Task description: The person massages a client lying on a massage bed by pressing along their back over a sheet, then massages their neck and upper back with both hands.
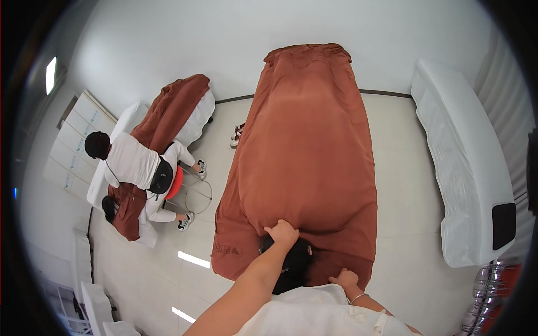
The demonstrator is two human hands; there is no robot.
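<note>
A person lies on a bed under a brown sheet (314, 145), and the dark-haired head (294, 263) shows at the near end. My left hand (283, 232) is closed at the nape of the neck, where the hair meets the sheet; its thumb points left and the fingers curl over to the right. What lies under its fingertips is hidden. To the right of the head, my right hand (345, 278) rests on the sheet with its fingers curled in, and no object shows in it. A thin bracelet (360, 298) circles that wrist.
At left a co-worker (134, 162) in white leans over another bed with a brown sheet (168, 115), beside a red stool (175, 183). A white-covered bed (459, 162) stands at right. Metal-legged stools (486, 285) are stacked near it. Shoes (236, 136) lie on the floor.
</note>
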